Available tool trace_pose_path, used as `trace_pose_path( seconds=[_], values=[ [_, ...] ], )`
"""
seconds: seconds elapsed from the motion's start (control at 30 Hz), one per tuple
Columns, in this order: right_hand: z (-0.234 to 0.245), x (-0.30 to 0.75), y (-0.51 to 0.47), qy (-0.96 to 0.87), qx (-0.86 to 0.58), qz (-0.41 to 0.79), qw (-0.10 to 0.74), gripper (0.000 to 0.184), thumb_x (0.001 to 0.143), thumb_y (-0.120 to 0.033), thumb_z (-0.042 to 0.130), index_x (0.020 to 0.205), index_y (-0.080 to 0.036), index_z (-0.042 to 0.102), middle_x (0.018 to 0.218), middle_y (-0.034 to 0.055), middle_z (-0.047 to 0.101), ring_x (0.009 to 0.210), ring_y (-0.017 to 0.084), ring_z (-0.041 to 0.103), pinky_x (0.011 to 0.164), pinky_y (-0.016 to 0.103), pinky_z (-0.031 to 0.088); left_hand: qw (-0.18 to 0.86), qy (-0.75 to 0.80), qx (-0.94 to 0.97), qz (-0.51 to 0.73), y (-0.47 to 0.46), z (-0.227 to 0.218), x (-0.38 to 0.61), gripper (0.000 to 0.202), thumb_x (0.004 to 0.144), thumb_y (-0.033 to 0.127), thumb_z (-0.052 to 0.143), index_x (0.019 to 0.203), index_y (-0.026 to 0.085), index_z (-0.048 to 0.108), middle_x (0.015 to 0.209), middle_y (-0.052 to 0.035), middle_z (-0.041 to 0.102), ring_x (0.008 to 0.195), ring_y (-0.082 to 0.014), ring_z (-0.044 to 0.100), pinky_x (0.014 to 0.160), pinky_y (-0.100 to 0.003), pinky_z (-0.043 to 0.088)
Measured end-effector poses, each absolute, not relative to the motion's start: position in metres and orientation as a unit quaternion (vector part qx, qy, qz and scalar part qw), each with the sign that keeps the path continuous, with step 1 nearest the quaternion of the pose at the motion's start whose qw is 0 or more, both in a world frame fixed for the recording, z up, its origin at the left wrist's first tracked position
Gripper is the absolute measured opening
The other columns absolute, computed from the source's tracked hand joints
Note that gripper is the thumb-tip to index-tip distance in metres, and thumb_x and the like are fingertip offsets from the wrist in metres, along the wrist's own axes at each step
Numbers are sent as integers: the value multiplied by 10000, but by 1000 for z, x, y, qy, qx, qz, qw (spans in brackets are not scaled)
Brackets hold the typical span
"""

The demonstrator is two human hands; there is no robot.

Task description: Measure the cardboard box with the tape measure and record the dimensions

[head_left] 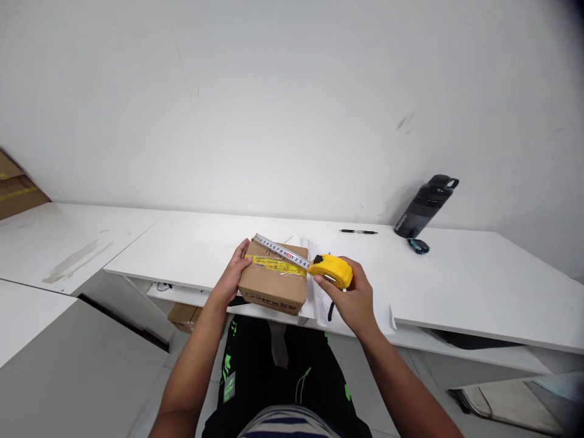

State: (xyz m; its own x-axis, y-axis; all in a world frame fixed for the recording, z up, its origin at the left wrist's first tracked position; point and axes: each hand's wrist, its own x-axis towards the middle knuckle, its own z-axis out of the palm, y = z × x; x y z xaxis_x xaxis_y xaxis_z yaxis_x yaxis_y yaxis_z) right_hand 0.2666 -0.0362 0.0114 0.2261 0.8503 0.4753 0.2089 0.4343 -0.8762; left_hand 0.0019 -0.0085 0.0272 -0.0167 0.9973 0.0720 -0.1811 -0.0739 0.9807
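A brown cardboard box (274, 291) with yellow printed packing tape across it sits at the front edge of the white desk. My left hand (235, 272) grips its left side, fingers along the far side and thumb over the near top. In my right hand (354, 298) is a yellow tape measure (335, 271), held just right of the box. Its pulled-out blade (281, 250) lies slantwise over the box top, from the far left corner to the right edge. A black wrist strap (331, 312) hangs below the case.
White paper (383, 313) lies under my right hand. Farther back are a black pen (358, 231), a dark water bottle (424, 207) and a small dark round object (418, 246). Another carton (183, 315) stands below the desk, and a larger one (20, 188) at far left.
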Motion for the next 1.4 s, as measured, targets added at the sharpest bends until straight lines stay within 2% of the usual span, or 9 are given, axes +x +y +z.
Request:
trace_pose_path(
  seconds=[0.13, 0.3, 0.47, 0.53, 0.6, 0.7, 0.87, 1.07, 1.4],
  values=[
    [14, 257, -53, -518, -482, 225, 670, 520, 680, -433, 822, 1099, -216, 603, 973, 57, 698, 820, 214, 666, 715, 350, 584, 446, 494, 419, 619, -27, 18, 24, 602, 836, 271, 528, 1425, 239, 410, 1604, -61, 321, 1441, -264, 370, 1164, -401, 355],
    [11, 236, -66, -550, -470, 169, 669, 425, 720, -410, 794, 1057, -219, 618, 956, 53, 687, 813, 214, 660, 739, 352, 571, 203, 578, 433, 661, -49, 6, 60, 427, 914, 268, 406, 1336, 264, 469, 1666, -8, 90, 1526, -211, 144, 1233, -366, 194],
    [2, 221, -58, -600, -449, 151, 644, 411, 756, -409, 762, 1089, -225, 605, 956, 55, 672, 829, 222, 654, 752, 370, 567, 175, 609, 414, 654, -50, -3, 71, 572, 923, 283, 402, 1469, 287, 229, 1666, -35, -7, 1542, -211, 36, 1238, -398, 175],
    [-1, 218, -54, -616, -443, 156, 632, 404, 772, -400, 749, 1102, -222, 598, 953, 57, 668, 826, 217, 652, 748, 364, 567, 198, 620, 418, 634, -48, -5, 68, 714, 907, 285, 445, 1513, 329, 70, 1664, -38, 44, 1541, -228, 64, 1222, -410, 239],
    [-4, 216, -53, -626, -439, 152, 626, 387, 787, -383, 738, 1107, -221, 594, 945, 55, 662, 824, 212, 649, 750, 359, 565, 219, 624, 423, 620, -47, -4, 62, 772, 896, 292, 483, 1518, 357, 31, 1645, -49, 148, 1523, -247, 169, 1185, -412, 323],
    [-7, 215, -54, -633, -434, 129, 628, 372, 796, -361, 734, 1110, -224, 589, 928, 47, 651, 812, 203, 647, 737, 348, 563, 221, 608, 423, 635, -41, 6, 48, 646, 907, 329, 499, 1487, 319, 215, 1579, -83, 315, 1440, -257, 363, 1128, -410, 399],
    [-9, 215, -58, -634, -424, 103, 638, 383, 794, -332, 743, 1121, -221, 577, 931, 37, 649, 803, 190, 649, 723, 331, 563, 197, 602, 484, 604, -9, 33, 14, 347, 908, 380, 526, 1212, 219, 568, 1321, -102, 606, 1256, -242, 547, 1067, -405, 436],
    [-9, 220, -62, -623, -439, 120, 636, 390, 786, -332, 753, 1118, -220, 582, 937, 36, 653, 799, 185, 649, 704, 317, 562, 369, 575, 558, 471, 25, 43, -7, 412, 835, 357, 607, 1191, 155, 659, 1216, -118, 692, 1107, -252, 646, 963, -394, 507],
    [-15, 213, -60, -601, -457, 140, 640, 409, 776, -352, 758, 1125, -226, 588, 965, 43, 671, 834, 204, 660, 738, 342, 564, 324, 595, 597, 429, 25, 46, -4, 367, 836, 304, 537, 1125, 159, 711, 1101, -91, 740, 989, -242, 675, 867, -366, 535]
  ],
)
